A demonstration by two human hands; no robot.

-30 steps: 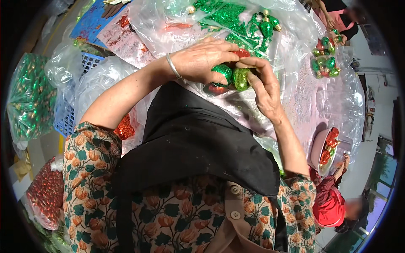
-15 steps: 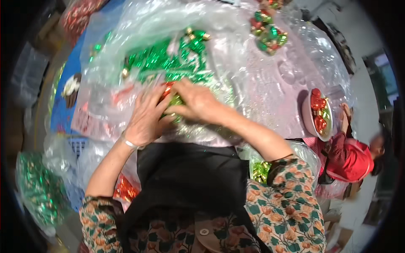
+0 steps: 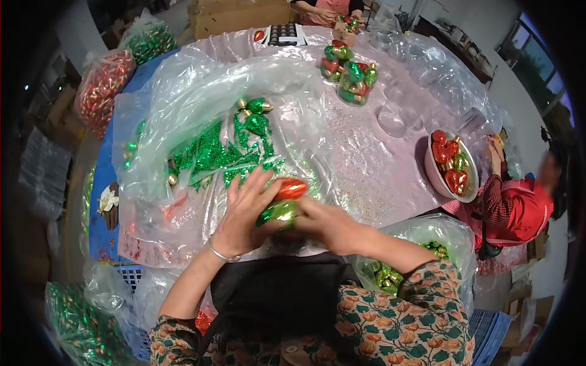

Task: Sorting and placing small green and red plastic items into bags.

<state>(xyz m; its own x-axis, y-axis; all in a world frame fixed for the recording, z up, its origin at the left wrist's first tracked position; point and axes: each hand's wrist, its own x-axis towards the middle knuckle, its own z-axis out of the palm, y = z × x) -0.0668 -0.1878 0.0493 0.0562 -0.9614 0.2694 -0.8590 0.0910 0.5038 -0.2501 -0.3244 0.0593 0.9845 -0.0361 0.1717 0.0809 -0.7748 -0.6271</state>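
Note:
Between my hands, just above the near table edge, are shiny bulb-shaped ornaments: a red ornament [image 3: 289, 189] on top and a green ornament [image 3: 278, 213] below it. My left hand [image 3: 243, 213] presses along their left side with its fingers stretched up. From the right my right hand [image 3: 329, 224] closes against them, its fingers smeared by motion. Whether a clear container surrounds this group cannot be made out. Beyond my left fingertips spreads green glitter [image 3: 210, 146] on clear plastic sheeting, with several green glitter bulbs [image 3: 256, 122] lying on it.
Two clear jars of mixed bulbs, one a filled jar [image 3: 358, 84], stand at the far side. A bowl [image 3: 432, 168] of red and gold-green bulbs sits right, beside a co-worker in red [image 3: 519, 210]. Another person [image 3: 329, 12] works at the far edge. Bagged bulbs [image 3: 105, 91] stand left.
My view has tilted up, showing more of the far table. Both hands still hold the ornaments together, and the red and green bulbs now show more fully between them.

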